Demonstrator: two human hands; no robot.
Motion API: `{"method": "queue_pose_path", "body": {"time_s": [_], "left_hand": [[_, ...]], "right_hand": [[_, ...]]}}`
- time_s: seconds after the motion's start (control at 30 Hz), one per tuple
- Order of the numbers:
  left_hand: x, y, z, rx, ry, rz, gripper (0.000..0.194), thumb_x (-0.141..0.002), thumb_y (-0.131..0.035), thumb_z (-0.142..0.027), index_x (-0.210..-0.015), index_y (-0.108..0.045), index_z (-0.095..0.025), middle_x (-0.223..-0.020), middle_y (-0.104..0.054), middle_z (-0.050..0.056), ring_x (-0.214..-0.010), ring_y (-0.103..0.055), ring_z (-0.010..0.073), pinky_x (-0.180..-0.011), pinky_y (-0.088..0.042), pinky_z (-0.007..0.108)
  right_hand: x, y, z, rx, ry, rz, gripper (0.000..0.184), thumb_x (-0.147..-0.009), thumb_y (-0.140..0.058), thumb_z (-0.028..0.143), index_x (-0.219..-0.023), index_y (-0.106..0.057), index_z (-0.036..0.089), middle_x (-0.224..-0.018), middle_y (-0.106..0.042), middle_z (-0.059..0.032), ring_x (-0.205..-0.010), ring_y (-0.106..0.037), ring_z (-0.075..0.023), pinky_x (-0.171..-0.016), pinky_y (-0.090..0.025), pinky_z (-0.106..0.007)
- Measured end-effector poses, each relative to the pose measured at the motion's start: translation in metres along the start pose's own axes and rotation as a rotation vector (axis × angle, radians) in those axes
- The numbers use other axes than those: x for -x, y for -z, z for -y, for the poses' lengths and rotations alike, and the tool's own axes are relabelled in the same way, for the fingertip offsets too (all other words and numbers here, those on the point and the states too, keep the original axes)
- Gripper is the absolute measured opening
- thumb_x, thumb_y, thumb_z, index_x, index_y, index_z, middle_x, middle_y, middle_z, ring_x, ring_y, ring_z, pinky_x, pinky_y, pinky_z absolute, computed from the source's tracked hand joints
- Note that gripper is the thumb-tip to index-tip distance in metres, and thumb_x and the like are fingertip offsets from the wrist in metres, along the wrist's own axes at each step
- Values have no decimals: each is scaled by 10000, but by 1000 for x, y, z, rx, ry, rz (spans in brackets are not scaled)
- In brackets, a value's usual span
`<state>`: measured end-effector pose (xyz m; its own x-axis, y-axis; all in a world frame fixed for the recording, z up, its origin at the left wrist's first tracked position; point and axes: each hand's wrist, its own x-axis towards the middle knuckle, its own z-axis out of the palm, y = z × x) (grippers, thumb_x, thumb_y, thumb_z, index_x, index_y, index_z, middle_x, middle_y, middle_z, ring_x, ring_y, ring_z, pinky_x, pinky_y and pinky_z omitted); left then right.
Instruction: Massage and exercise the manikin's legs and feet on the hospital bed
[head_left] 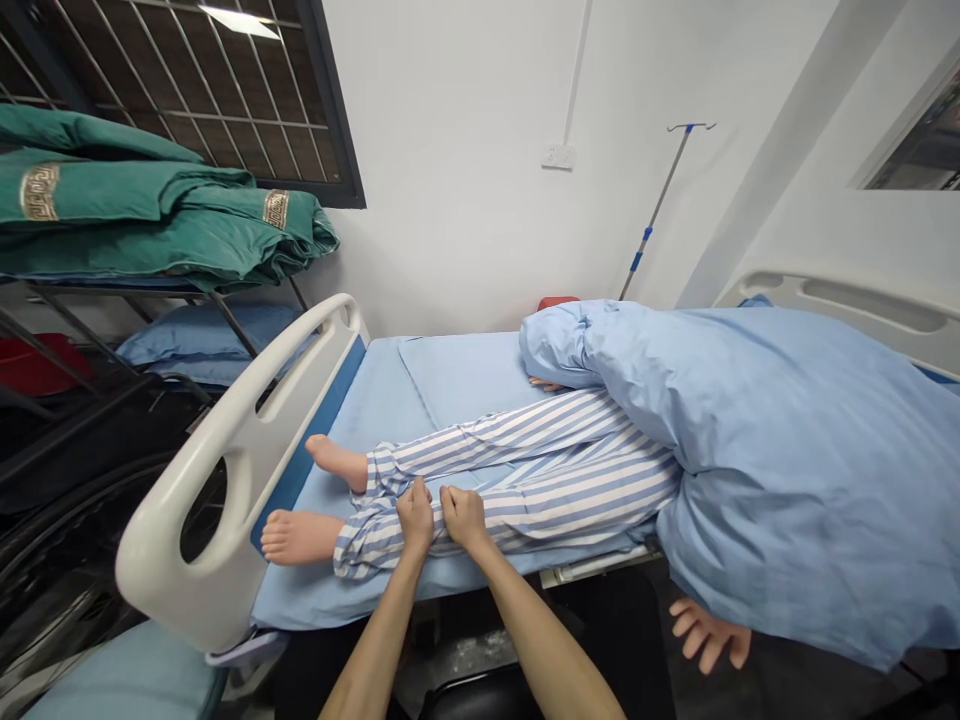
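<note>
A mannequin in blue-and-white striped pajama trousers (585, 505) lies on its back on the bed. Both of its bare feet, the near one (300, 538) and the far one (337, 462), point toward the footboard. My left hand (416, 515) is closed on the trouser fabric at the near lower leg, a little above the ankle. Just beside it, toward the knee, my right hand (463, 515) is closed on the same trouser leg. The fingertips of both hands are hidden. A blue quilt (780, 430) covers the mannequin's upper part.
The white footboard (225, 470) rises at the left. The mannequin's hand (711, 635) hangs over the near side below the quilt. An IV pole (652, 220) stands behind the bed. Folded green bedding (165, 215) lies on a rack, with a wheelchair wheel (82, 540) below.
</note>
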<state>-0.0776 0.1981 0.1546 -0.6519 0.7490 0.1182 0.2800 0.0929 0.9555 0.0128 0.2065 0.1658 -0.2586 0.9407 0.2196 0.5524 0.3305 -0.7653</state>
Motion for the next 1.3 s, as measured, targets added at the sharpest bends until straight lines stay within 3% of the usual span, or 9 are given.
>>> {"method": "queue_pose_path", "body": {"time_s": [0.07, 0.2, 0.43, 0.67, 0.87, 1.13, 1.3], "left_hand": [[2, -2, -4, 60, 21, -5, 443, -846, -329, -517, -512, -282, -230, -481, -343, -20, -517, -357, 120, -545, -354, 260], [10, -9, -7, -87, 34, 20, 446, -814, -407, -508, -485, -322, -219, -466, -343, -12, -523, -329, 124, -527, -288, 275], [19, -29, -13, -169, 37, 48, 438, -844, -391, -454, -482, -361, -207, -473, -403, 6, -529, -343, 127, -547, -267, 277], [22, -38, -15, -203, -40, 54, 438, -826, -362, -464, -468, -301, -220, -465, -319, -15, -520, -321, 119, -559, -244, 278], [24, -49, -22, -160, -74, 105, 436, -815, -358, -491, -477, -283, -226, -469, -300, -26, -519, -316, 113, -553, -258, 270], [37, -59, -23, -130, -95, 142, 437, -815, -394, -488, -495, -252, -227, -480, -262, -36, -521, -294, 107, -546, -270, 261], [49, -74, -29, -76, -101, 177, 443, -835, -388, -491, -493, -292, -225, -492, -285, -36, -517, -311, 106, -552, -287, 260]], "right_hand": [[1, -2, -3, -38, 7, -18, 460, -963, -332, 332, -548, -506, 238, -569, -591, -53, -554, -522, -185, -581, -273, -327], [5, 3, -6, -55, 75, -57, 432, -953, -354, 346, -570, -525, 245, -573, -596, -61, -552, -525, -195, -592, -282, -338], [7, 19, -25, -105, 19, -96, 462, -959, -318, 378, -544, -468, 243, -534, -540, -40, -529, -484, -177, -579, -300, -322], [1, 33, -40, -170, -31, -100, 480, -963, -271, 451, -537, -356, 248, -509, -452, -12, -531, -422, -165, -564, -302, -306], [-1, 46, -46, -179, -71, -115, 469, -966, -302, 387, -535, -404, 232, -531, -503, -32, -555, -448, -165, -577, -297, -313], [8, 73, -62, -91, -15, -157, 457, -962, -357, 363, -545, -489, 230, -526, -528, -38, -537, -454, -163, -581, -262, -318], [10, 90, -76, -71, -67, -174, 450, -945, -381, 361, -523, -465, 231, -522, -520, -31, -536, -445, -160, -577, -274, -315]]}}
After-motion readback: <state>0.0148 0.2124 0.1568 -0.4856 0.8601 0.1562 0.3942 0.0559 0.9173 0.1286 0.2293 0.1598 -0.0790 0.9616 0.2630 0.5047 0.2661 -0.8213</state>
